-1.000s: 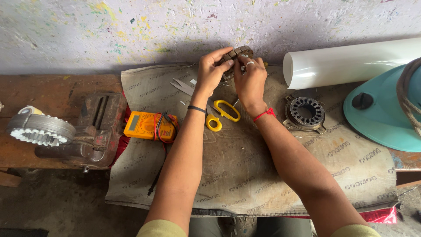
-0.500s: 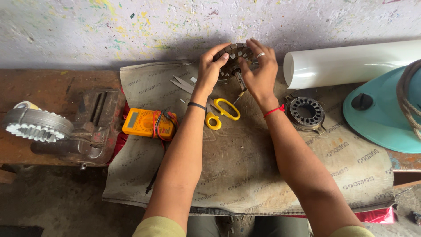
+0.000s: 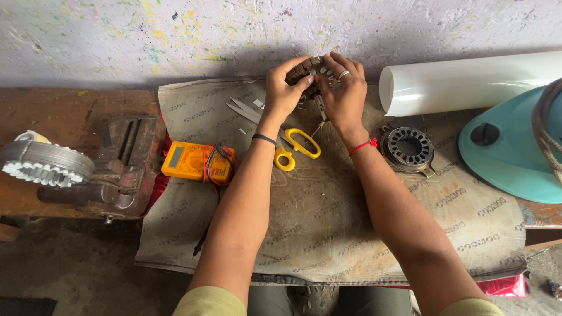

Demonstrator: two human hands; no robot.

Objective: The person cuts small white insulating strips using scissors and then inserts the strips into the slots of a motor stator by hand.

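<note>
Both hands hold a round, slotted metal ring (image 3: 309,73) up near the wall at the far edge of the desk (image 3: 64,114): the left hand (image 3: 284,92) grips its left side, the right hand (image 3: 344,96) (a ring on one finger) closes over its right. Yellow-handled scissors (image 3: 295,146) lie just below the wrists. A white roll (image 3: 468,82) crowds the right; bare sacking (image 3: 328,222) lies open toward the near edge.

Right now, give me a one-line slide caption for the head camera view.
Both hands, left hand and right hand, grip a ring-shaped metal stator above yellow-handled scissors.
</note>
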